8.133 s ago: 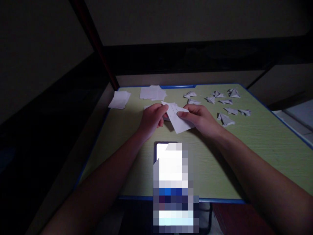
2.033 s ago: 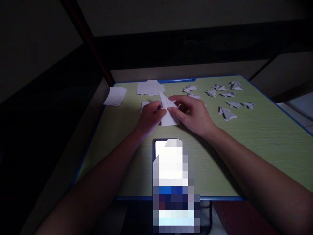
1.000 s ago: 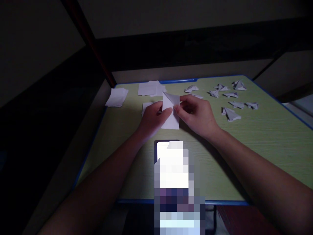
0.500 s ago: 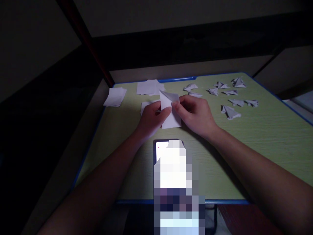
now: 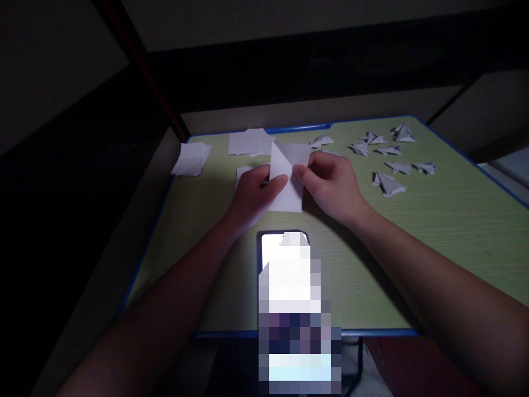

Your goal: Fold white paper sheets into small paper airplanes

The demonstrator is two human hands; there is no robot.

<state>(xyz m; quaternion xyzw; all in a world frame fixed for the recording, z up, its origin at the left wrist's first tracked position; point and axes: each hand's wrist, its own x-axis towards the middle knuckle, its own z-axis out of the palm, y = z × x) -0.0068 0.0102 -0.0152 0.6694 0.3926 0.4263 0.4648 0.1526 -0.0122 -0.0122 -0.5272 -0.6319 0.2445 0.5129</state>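
"So, which surface is being used for support?"

"A green table (image 5: pixel 413 237) with a blue edge is being used. On its near part, between the forearms, a lit phone (image 5: pixel 285 270) is being carried, its screen being largely masked by pixel blocks."

"How are the hands being positioned?"

"Beyond the phone, the left hand (image 5: pixel 257 193) and the right hand (image 5: pixel 334 182) are being held facing each other."

"What is being placed behind them?"

"Paper stacks (image 5: pixel 192 159) are being borne by the table's far left portion, one being partly covered by the left hand."

"And the grip?"

"A white sheet (image 5: pixel 286 196) is being pinched at both sides, between the hands, one thumb being laid on its face from each side. A diagonal crease is being displayed toward its far end."

"Smallest items?"

"Several folded paper pieces (image 5: pixel 387 184) are being spread across the far right."
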